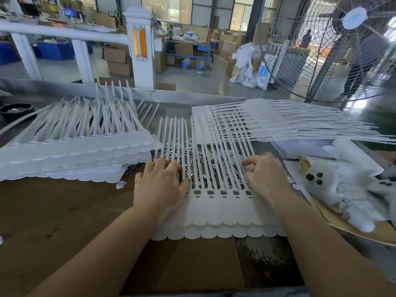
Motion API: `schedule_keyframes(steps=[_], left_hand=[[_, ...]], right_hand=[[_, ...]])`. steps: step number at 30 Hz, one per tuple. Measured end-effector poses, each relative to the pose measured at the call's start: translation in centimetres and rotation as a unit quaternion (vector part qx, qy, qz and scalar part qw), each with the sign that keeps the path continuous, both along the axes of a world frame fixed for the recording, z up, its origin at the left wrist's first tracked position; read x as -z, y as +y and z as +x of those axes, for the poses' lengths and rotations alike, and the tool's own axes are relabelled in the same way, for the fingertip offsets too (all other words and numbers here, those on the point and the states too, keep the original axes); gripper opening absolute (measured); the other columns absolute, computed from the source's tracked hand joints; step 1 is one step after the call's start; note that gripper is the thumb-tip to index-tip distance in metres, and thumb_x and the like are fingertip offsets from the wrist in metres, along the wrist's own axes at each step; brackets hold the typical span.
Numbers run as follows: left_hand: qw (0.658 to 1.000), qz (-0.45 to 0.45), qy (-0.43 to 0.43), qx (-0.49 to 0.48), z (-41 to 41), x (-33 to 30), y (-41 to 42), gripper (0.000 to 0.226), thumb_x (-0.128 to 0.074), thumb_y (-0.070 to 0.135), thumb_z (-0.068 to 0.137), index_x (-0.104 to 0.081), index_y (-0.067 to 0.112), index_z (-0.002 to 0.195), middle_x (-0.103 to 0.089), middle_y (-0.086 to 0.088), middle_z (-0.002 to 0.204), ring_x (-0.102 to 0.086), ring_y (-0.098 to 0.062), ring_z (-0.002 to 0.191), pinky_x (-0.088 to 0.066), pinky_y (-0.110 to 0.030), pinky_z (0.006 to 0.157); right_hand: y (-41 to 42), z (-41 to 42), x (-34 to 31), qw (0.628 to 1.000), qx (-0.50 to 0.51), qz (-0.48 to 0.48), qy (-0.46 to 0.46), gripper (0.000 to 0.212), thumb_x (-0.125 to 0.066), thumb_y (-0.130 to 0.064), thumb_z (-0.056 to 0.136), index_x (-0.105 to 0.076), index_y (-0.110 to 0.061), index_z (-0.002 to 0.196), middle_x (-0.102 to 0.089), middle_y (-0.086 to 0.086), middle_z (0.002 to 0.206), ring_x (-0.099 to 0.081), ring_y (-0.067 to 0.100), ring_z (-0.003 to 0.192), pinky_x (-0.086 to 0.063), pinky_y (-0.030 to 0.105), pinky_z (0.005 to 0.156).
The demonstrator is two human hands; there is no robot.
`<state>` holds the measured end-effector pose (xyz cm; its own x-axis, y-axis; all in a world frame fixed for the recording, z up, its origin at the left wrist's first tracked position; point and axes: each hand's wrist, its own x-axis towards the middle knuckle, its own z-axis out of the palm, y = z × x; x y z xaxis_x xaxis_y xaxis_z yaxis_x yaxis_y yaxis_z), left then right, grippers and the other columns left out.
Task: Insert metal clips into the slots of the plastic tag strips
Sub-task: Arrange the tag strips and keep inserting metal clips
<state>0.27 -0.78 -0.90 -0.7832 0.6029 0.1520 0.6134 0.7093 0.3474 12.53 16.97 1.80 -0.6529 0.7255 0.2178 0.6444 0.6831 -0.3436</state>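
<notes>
A white plastic tag strip [222, 213] lies flat in front of me, its thin tails pointing away and a row of small square slots [222, 192] across its middle. Under the tails lies a loose heap of small metal clips [171, 150]. My left hand [160, 185] rests on the strip's left end, fingers curled down among the tails and thumb beside the leftmost slot. My right hand [263, 174] rests on the right end, fingers curled; something small and pale sits at its fingertips, too small to tell whether it is a clip.
A tall stack of white strips [70, 155] sits to the left, another fanned stack [278, 121] at the back right. A black bowl [17, 111] is far left. Papers and white scraps [347, 189] lie right. A large fan [334, 46] stands behind the bench.
</notes>
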Motion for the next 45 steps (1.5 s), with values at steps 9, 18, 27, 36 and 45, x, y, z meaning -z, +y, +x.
schedule_keyframes(steps=[9, 18, 27, 36, 45], left_hand=[[1.0, 0.028, 0.009, -0.002, 0.1, 0.4, -0.1, 0.041, -0.042, 0.053, 0.089, -0.046, 0.034, 0.125, -0.041, 0.006, 0.128, -0.031, -0.02, 0.125, -0.027, -0.042, 0.103], [0.999, 0.038, 0.012, -0.002, -0.1, 0.8, -0.1, 0.041, -0.041, 0.054, 0.088, -0.046, 0.035, 0.124, -0.042, 0.006, 0.128, -0.031, -0.02, 0.125, -0.027, -0.042, 0.102], [0.999, 0.044, 0.013, -0.002, -0.1, 0.9, -0.2, 0.041, -0.041, 0.056, 0.088, -0.045, 0.035, 0.124, -0.042, 0.007, 0.127, -0.031, -0.019, 0.123, -0.028, -0.04, 0.101], [0.999, 0.039, 0.008, -0.002, -0.1, 1.0, -0.2, 0.042, -0.04, 0.055, 0.089, -0.044, 0.036, 0.126, -0.041, 0.007, 0.127, -0.031, -0.019, 0.124, -0.027, -0.041, 0.102], [0.999, 0.04, 0.005, -0.004, -0.1, 0.7, -0.2, 0.041, -0.041, 0.055, 0.089, -0.045, 0.036, 0.125, -0.042, 0.007, 0.127, -0.031, -0.018, 0.124, -0.027, -0.041, 0.101]], right_hand=[[0.6, -1.3, -0.2, 0.997, 0.006, 0.008, -0.077, 0.039, -0.052, -0.012, 0.093, -0.056, -0.031, 0.127, -0.047, 0.011, 0.123, -0.045, 0.029, 0.115, -0.042, 0.043, 0.1], [0.5, -1.7, 0.2, 0.999, 0.03, 0.033, 0.026, 0.018, -0.059, -0.007, 0.089, -0.07, -0.018, 0.097, -0.061, 0.007, 0.107, -0.055, 0.024, 0.1, -0.049, 0.04, 0.086], [0.4, -1.9, 0.4, 0.998, 0.027, 0.046, -0.022, 0.031, -0.05, -0.006, 0.09, -0.065, -0.022, 0.113, -0.057, 0.008, 0.115, -0.054, 0.026, 0.104, -0.047, 0.042, 0.09], [0.7, -2.3, -0.1, 0.995, 0.014, 0.03, -0.095, 0.035, -0.051, -0.007, 0.092, -0.061, -0.024, 0.121, -0.047, 0.008, 0.119, -0.052, 0.027, 0.107, -0.047, 0.043, 0.092], [0.5, -2.7, 0.5, 0.995, 0.043, 0.076, -0.049, 0.017, -0.051, -0.009, 0.094, -0.063, -0.011, 0.106, -0.056, 0.008, 0.106, -0.056, 0.026, 0.096, -0.045, 0.038, 0.081]])
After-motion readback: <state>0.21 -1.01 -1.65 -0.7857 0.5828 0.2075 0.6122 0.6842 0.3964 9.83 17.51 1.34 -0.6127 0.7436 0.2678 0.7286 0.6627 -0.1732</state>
